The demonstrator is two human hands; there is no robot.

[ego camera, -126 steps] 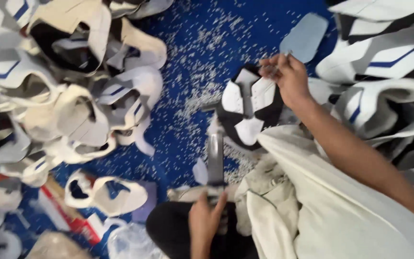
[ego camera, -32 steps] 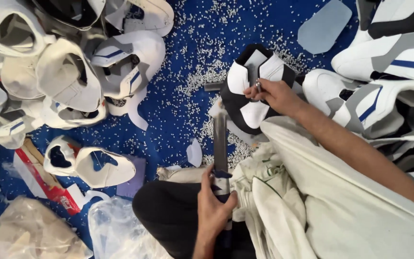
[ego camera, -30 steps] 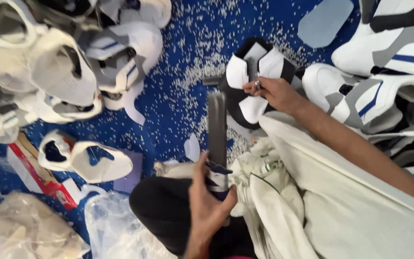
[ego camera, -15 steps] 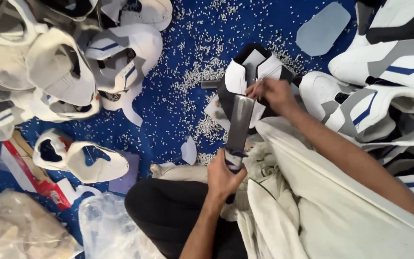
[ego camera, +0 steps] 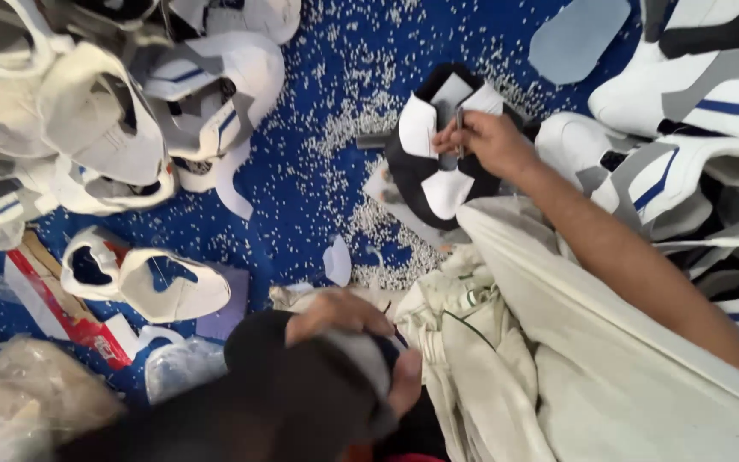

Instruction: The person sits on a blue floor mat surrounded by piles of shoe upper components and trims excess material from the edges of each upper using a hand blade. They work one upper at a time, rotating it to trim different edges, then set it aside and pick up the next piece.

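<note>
A black and white shoe upper (ego camera: 428, 162) lies on the blue floor ahead of me. My right hand (ego camera: 487, 141) rests on it and pinches a small grey metal tool (ego camera: 458, 120) upright against the upper. My left hand (ego camera: 348, 323) is low and close to the camera, blurred, closed around a grey metal bar (ego camera: 363, 364). The bar's far end is lost in the blur over my dark trouser leg (ego camera: 267, 402).
White shoe uppers are heaped at the left (ego camera: 104, 128) and the right (ego camera: 694, 94). White granules cover the blue floor (ego camera: 318, 85). A pale blue insole piece (ego camera: 579, 34), a red and white box (ego camera: 53, 316), a plastic bag (ego camera: 27, 411) and cream cloth (ego camera: 558, 342) surround me.
The left hand swung the metal bar from upright toward the shoe upper, then pulled it back near the camera. The right hand stayed on the upper with its small tool.
</note>
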